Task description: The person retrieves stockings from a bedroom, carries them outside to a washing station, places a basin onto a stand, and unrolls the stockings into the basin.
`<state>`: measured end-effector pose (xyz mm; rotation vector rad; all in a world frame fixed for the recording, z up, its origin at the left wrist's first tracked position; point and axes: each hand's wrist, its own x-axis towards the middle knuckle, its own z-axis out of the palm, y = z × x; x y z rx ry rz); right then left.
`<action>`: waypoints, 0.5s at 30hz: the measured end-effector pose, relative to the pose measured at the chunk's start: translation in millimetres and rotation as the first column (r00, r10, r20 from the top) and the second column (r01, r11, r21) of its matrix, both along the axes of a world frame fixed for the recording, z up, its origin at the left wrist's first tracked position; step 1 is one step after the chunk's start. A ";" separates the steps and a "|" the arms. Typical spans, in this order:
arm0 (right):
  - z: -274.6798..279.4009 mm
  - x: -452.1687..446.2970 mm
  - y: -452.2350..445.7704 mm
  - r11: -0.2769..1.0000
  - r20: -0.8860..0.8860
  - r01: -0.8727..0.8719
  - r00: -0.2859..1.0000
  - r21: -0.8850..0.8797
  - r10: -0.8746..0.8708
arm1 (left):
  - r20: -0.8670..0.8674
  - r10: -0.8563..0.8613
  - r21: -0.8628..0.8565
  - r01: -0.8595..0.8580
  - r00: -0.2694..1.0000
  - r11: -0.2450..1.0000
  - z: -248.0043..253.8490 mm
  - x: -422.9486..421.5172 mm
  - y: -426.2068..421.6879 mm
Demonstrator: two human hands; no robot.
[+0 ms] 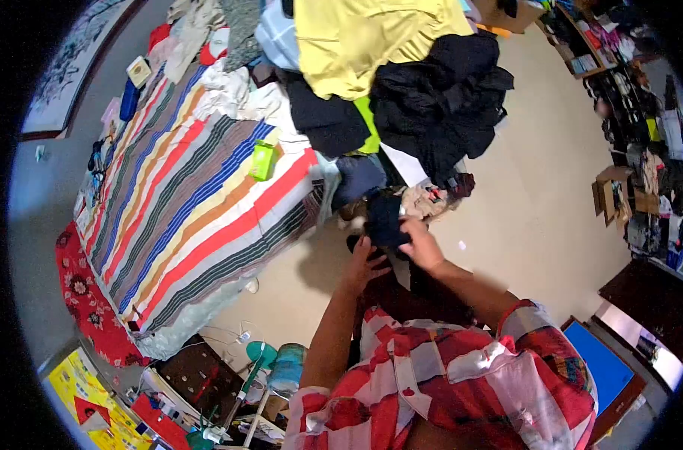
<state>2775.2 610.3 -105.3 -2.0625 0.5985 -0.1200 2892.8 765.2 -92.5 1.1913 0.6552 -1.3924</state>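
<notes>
A dark navy piece of cloth [385, 220], bunched into a small bundle, is in front of my body. My right hand [422, 244] grips its right edge, with thumb and fingers closed on the fabric. Just below and left of the bundle is my left hand [366, 262], its fingers apart; whether they touch the cloth I cannot tell. Beyond the hands lie a patterned beige cloth [422, 202] and a grey-blue garment [359, 178]. Farther off, a large black garment [443, 105] and a yellow garment [379, 37] lie heaped together.
To the left is a bed with a striped sheet [184, 202], bearing a green box [263, 160] and piled clothes. Shelves [619, 97] with many items line the right wall, near an open cardboard box [613, 193]. A green fan [262, 355] stands at lower left.
</notes>
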 end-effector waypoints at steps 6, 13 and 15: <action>29.1 0.1 16.2 0.975 0.079 -0.190 0.980 0.114 0.181 | 0.286 -0.024 -0.011 0.029 0.958 1.000 -26.0 -13.6 -24.6; -21.6 -35.0 -26.7 0.998 -0.100 -0.028 0.994 0.049 0.033 | 0.561 0.210 -0.211 -0.107 0.801 0.972 24.1 62.5 3.5; -37.1 -39.3 -40.1 0.998 -0.210 0.057 0.976 -0.034 -0.063 | 0.536 0.249 -0.076 -0.248 0.807 0.966 26.5 111.8 28.3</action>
